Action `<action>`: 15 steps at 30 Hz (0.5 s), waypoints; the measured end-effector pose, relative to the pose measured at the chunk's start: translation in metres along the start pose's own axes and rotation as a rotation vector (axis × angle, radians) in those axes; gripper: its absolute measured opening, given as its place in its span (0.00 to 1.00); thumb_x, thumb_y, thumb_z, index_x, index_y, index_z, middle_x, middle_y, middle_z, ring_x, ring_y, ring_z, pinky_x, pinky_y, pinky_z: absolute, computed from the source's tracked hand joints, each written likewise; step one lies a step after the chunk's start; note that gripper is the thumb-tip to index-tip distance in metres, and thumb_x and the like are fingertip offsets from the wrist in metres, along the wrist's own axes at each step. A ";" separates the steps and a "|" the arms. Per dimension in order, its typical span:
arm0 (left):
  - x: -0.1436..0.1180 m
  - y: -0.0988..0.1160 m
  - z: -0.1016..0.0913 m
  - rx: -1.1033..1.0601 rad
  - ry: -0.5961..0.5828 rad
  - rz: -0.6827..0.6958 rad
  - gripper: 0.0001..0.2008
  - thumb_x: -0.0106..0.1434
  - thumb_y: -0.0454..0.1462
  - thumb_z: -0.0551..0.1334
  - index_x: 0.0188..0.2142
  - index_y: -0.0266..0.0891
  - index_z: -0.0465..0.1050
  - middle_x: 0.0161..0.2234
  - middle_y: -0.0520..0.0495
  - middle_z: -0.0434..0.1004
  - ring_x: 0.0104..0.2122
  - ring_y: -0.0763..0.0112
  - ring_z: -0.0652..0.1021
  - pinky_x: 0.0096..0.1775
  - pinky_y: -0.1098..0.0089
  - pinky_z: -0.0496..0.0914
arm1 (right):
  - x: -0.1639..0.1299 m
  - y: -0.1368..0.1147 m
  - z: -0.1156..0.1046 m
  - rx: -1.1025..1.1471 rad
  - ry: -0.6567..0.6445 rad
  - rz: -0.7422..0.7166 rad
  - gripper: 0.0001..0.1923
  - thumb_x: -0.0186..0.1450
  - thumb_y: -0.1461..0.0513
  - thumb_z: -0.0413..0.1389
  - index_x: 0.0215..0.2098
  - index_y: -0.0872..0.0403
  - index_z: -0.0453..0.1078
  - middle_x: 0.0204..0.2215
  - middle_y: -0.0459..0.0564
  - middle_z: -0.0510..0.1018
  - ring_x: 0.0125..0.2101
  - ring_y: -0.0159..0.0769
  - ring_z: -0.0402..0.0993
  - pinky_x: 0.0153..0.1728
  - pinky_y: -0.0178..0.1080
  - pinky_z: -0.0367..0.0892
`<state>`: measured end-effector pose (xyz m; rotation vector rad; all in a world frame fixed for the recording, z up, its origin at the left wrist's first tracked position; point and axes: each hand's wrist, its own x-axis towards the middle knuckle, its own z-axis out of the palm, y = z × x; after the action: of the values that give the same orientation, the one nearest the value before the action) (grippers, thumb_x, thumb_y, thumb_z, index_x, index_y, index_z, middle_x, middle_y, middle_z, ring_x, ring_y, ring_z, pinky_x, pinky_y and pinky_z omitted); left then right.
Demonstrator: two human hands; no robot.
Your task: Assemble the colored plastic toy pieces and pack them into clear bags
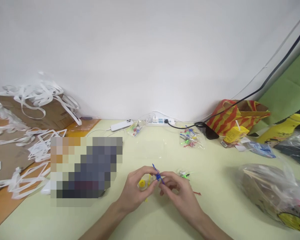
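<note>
Both hands meet over the pale green table (215,186), close to the person's body, so the small work sits right under their eyes. The left hand (137,190) and the right hand (178,193) each pinch the little blue stick toy (158,174) between thumb and fingertips. It is held up off the table, between the two hands, tilted with one thin end poking up to the left. Two hands on such a tiny thing keep it from slipping.

The left hand also seems to cup a small clear packet with a yellow piece (142,183) inside, tucked in under its fingers. I cannot tell how tight that hold is.

Just beside the right hand lie a few more small bits, a green piece (184,174) and a red piece (197,193), loose on the table within easy reach. Farther back are small clear bags of colourful toys (190,137), near a white power strip (159,121) by the wall. A big plastic bag (275,191) sits well apart on the right. White paper strips (37,96) pile up on the left.
</note>
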<state>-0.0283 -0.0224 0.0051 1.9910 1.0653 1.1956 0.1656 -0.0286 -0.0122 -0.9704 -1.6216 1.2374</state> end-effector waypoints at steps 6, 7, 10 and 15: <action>-0.001 0.000 0.005 0.081 -0.018 -0.007 0.10 0.61 0.34 0.68 0.42 0.41 0.73 0.39 0.50 0.80 0.39 0.69 0.80 0.43 0.71 0.74 | -0.004 -0.002 0.002 -0.041 0.012 0.049 0.09 0.72 0.56 0.53 0.38 0.52 0.71 0.27 0.48 0.80 0.27 0.35 0.77 0.24 0.32 0.68; -0.001 0.000 0.006 0.104 -0.018 -0.011 0.09 0.62 0.33 0.67 0.42 0.42 0.73 0.38 0.50 0.80 0.39 0.70 0.80 0.43 0.71 0.73 | -0.005 -0.002 0.002 -0.072 0.017 0.015 0.08 0.72 0.57 0.52 0.38 0.52 0.70 0.26 0.47 0.79 0.26 0.35 0.76 0.24 0.32 0.68; -0.002 0.001 0.009 0.149 -0.025 -0.020 0.09 0.64 0.32 0.64 0.44 0.42 0.72 0.38 0.51 0.79 0.38 0.71 0.79 0.43 0.71 0.73 | -0.005 -0.002 0.002 -0.164 0.035 -0.083 0.08 0.73 0.60 0.49 0.39 0.51 0.70 0.27 0.46 0.78 0.25 0.33 0.74 0.26 0.33 0.67; -0.002 0.001 0.014 0.143 0.011 -0.078 0.07 0.64 0.34 0.65 0.42 0.42 0.72 0.38 0.51 0.79 0.38 0.70 0.79 0.43 0.70 0.73 | -0.006 0.003 0.004 -0.268 0.062 -0.164 0.09 0.72 0.63 0.48 0.43 0.51 0.70 0.27 0.45 0.77 0.26 0.33 0.73 0.28 0.33 0.67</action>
<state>-0.0162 -0.0259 -0.0008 2.0312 1.2531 1.1184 0.1643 -0.0345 -0.0166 -1.0045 -1.8096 0.8871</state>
